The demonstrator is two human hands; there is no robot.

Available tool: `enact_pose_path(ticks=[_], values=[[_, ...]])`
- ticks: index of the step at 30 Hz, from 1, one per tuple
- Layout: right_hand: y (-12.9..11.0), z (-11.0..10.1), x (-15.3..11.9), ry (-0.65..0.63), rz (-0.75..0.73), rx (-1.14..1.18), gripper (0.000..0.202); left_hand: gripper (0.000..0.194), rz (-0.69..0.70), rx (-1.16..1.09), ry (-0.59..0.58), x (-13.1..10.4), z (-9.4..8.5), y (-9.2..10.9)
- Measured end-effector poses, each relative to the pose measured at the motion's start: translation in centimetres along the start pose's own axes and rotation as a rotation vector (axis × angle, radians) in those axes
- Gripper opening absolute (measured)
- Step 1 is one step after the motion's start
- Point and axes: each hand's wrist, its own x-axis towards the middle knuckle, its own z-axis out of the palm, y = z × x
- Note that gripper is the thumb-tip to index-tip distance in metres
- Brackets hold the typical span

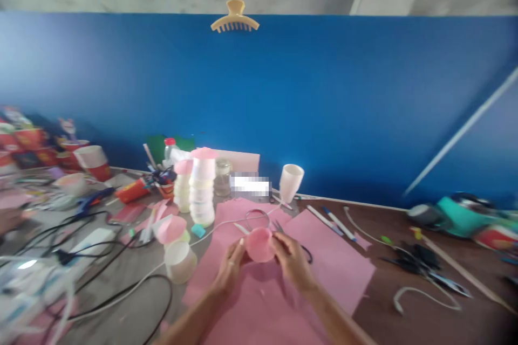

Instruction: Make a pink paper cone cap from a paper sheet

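Note:
Between my two hands is a round piece of pink paper (259,246), held up by its edges over the work surface. My left hand (232,265) pinches its left side, and my right hand (290,260) grips the right side, where the paper seems to have a fold or seam. Pink paper sheets (335,259) lie under both hands. Scissors (307,254) rest there too, partly hidden behind my right hand. Just beyond the disc sits a thin ring-shaped roll (258,219), perhaps tape.
Stacked paper cups (202,188) topped with pink paper stand left of centre, near a glass jar (222,178). One white cup (291,183) is by the blue partition (324,91). Cables (121,264) cross the left side. Markers (339,224) and more scissors (441,280) lie right.

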Motion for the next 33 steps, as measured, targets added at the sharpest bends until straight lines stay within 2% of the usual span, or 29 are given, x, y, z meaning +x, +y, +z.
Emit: enact_pose_path(ticks=[2,4,7,10,15,18,20,22,23,25,27,30,33], values=[[0.3,-0.2,0.2,0.045,0.134,0.115,0.037,0.064,0.017,-0.02,-0.067,-0.1,0.2,0.4],[0.8,-0.4,0.5,0.049,0.229,0.242,0.039,0.066,0.038,-0.03,-0.076,-0.1,0.2,0.9],[1.4,-0.3,0.8,0.048,0.269,0.499,0.041,0.064,0.06,-0.038,-0.021,0.0,0.0,1.7],[1.7,-0.2,0.9,0.05,0.28,0.65,0.042,0.058,0.079,-0.071,0.004,0.0,-0.2,2.1],[2.2,-0.2,1.2,0.035,0.188,0.685,0.041,0.055,0.137,0.048,0.053,0.4,0.3,3.0],[2.6,-0.2,1.3,0.049,0.182,0.691,0.043,0.054,0.118,0.225,-0.047,0.1,0.6,4.8],[2.8,-0.2,1.4,0.06,0.191,0.704,0.046,0.048,0.193,0.433,-0.077,-0.6,0.3,6.5],[2.9,-0.3,1.4,0.074,0.206,0.715,0.045,0.042,0.309,0.694,-0.032,-1.7,-0.8,8.0],[2.9,-0.3,1.4,0.076,0.212,0.722,0.044,0.042,0.382,0.848,0.04,-2.3,-1.7,8.6],[2.8,-0.4,1.4,0.071,0.215,0.736,0.045,0.045,0.539,1.085,0.283,-3.5,-4.1,9.1],[2.6,-0.4,1.4,0.063,0.202,0.743,0.047,0.052,0.604,1.23,0.53,-4.4,-6.9,8.7],[2.3,-0.4,1.4,0.069,0.183,0.734,0.047,0.07,0.46,1.405,0.662,-4.9,-10.7,7.3],[2.0,-0.3,1.4,0.072,0.171,0.707,0.047,0.083,0.34,1.51,0.675,-4.8,-12.8,5.7]])
